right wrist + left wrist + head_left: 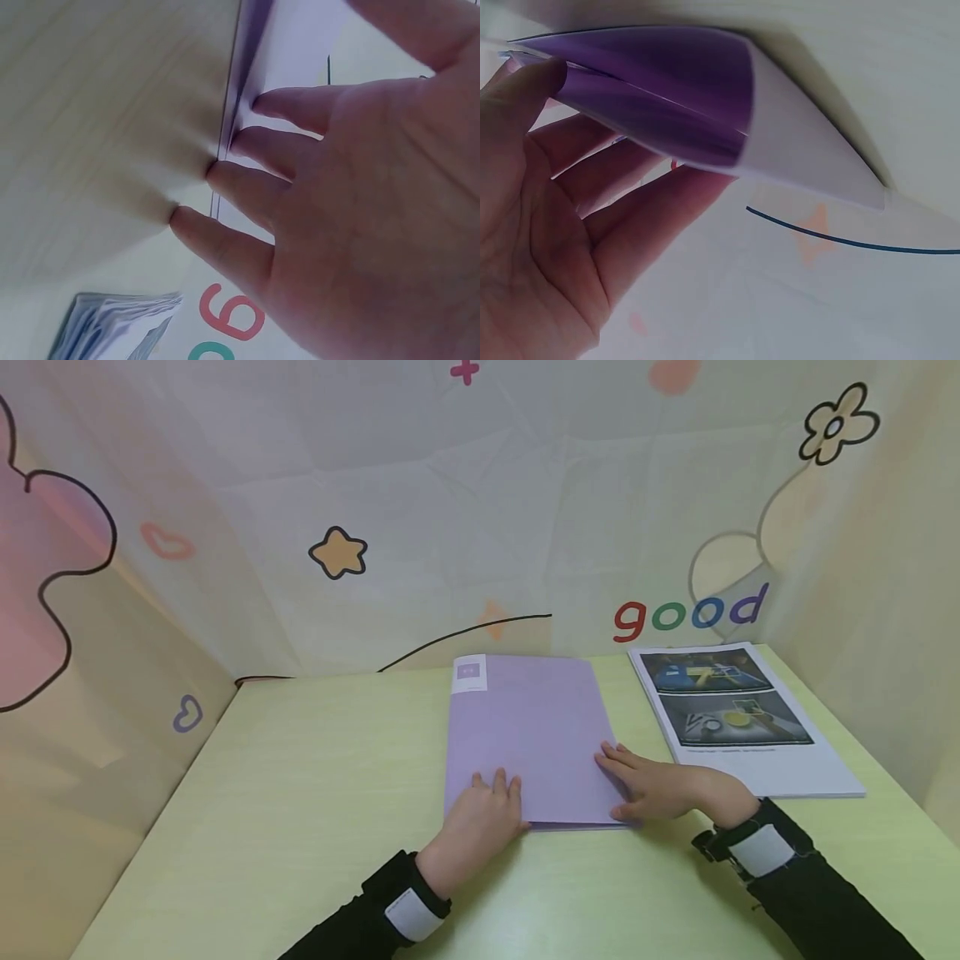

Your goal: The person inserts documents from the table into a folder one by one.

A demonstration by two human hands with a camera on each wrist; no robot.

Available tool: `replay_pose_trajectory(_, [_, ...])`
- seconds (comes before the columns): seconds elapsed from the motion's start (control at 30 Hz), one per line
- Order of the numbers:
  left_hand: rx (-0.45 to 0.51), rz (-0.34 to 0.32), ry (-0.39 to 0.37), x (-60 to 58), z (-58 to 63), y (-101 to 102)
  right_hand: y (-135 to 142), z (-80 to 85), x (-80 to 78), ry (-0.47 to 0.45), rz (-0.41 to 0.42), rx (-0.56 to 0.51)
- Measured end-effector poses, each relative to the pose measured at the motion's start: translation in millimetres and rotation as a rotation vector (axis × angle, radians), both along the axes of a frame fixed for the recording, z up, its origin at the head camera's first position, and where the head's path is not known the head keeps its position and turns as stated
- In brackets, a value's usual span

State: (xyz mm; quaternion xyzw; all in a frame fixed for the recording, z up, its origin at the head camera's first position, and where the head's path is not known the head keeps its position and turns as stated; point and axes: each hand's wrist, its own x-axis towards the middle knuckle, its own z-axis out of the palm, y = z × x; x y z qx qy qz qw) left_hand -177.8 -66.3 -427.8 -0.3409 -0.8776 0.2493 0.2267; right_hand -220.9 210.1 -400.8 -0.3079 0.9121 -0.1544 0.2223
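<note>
A light purple folder (528, 727) lies on the table with a white label (469, 673) at its far left corner. My left hand (480, 827) rests over its near left part, fingers spread on the cover and thumb at the near edge. In the left wrist view the folder's covers gape apart, showing the darker purple inside (682, 90). At the folder's right edge, my right hand (660, 789) touches the border with extended fingers. The right wrist view shows those fingertips (217, 171) lined up along the edge.
A stack of printed sheets (765, 772) with two pictures on top lies to the right, partly behind my right wrist. The pale yellow-green table (337, 777) meets a white patterned curtain (450, 527) at the back, with curtain on both sides too.
</note>
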Motion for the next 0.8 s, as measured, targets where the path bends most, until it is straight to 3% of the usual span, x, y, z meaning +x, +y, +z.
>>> replay_pose_trajectory(0.17, [-0.038,-0.062,0.061,-1.0,-1.9,0,1,2.9,2.3,-0.028,-0.025,-0.022])
replay_pose_trajectory(0.37, [-0.088,-0.098,0.089,-0.9,-2.9,2,3,3.9,4.9,0.005,-0.012,-0.027])
replay_pose_trajectory(0.67, [-0.001,-0.143,0.079,0.2,3.1,-3,16,5.4,8.2,-0.044,-0.070,-0.139])
replay_pose_trajectory(0.8, [0.034,-0.162,0.091,0.2,5.9,-8,18,2.4,6.7,-0.022,-0.038,-0.183])
